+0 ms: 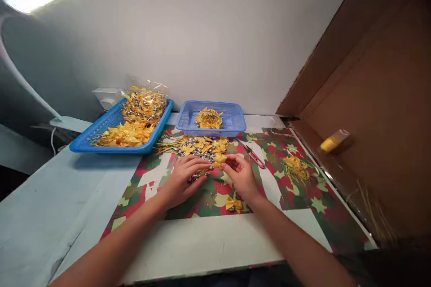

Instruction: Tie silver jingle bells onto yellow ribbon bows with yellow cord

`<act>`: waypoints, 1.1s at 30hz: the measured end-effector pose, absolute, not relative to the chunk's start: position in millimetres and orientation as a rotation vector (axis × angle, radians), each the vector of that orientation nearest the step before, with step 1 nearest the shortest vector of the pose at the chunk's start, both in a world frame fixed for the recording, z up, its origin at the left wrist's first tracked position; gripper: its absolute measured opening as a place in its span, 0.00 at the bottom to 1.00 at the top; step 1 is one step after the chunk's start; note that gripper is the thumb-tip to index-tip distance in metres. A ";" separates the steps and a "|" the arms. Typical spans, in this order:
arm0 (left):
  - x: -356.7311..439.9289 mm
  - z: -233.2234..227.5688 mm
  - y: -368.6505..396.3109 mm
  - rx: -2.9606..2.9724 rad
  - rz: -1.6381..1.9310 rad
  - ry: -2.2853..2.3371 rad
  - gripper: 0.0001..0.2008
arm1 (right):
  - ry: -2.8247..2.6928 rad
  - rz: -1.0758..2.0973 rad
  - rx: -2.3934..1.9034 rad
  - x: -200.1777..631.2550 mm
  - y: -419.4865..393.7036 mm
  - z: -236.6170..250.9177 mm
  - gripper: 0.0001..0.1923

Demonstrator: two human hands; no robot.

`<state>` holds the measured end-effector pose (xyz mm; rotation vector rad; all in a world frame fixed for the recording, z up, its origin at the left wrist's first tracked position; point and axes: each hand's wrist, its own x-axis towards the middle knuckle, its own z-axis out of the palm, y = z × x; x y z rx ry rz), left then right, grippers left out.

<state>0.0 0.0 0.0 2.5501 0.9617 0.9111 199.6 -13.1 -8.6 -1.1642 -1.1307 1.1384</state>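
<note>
both hands meet over the bell pile, the right hand pinching a yellow bow, the left hand half curled, its grasp unclear.

wall: plain white | panel: brown, right | table: pale blue

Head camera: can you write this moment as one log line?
left hand: on bell pile | right hand: pinching yellow bow | snips: on mat
</note>
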 end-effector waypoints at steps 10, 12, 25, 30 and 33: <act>4.6 5.9 -14.2 2.055 0.931 0.921 0.09 | -1.572 1.273 -0.974 197.6 -28.7 0.5 0.11; 5.8 6.7 -15.7 2.041 0.915 0.908 0.06 | -1.571 1.256 -0.970 197.8 -28.9 0.4 0.10; 0.1 13.2 -13.1 2.321 0.796 0.957 0.07 | -1.729 1.056 -1.003 199.1 -28.8 8.4 0.02; -1.1 15.9 -13.1 2.368 0.697 0.917 0.08 | -1.827 1.057 -1.002 203.5 -29.3 8.6 0.03; -2.1 16.6 -12.8 2.420 0.654 0.905 0.08 | -1.983 0.917 -0.972 207.3 -28.1 7.3 0.05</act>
